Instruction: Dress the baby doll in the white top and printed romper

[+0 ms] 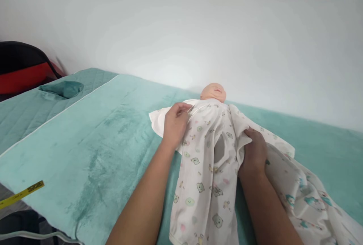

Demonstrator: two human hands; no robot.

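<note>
A baby doll [213, 92] lies on its back on a teal blanket [107, 139], its head toward the wall. A white garment [204, 154] printed with small animal faces covers its body. My left hand [175, 123] rests on the garment's left shoulder, fingers curled and pinching the cloth near the neckline. My right hand [253, 153] presses on the garment's right side, fingers tucked into a fold of the fabric. A second white cloth [306, 196] with teal prints lies under my right forearm.
A quilted teal mat [25, 112] with a dark green folded piece [62, 88] lies at the left. A black and red bag [22, 69] sits behind it. A yellow tape measure [21, 194] shows at the lower left edge. A white wall runs behind.
</note>
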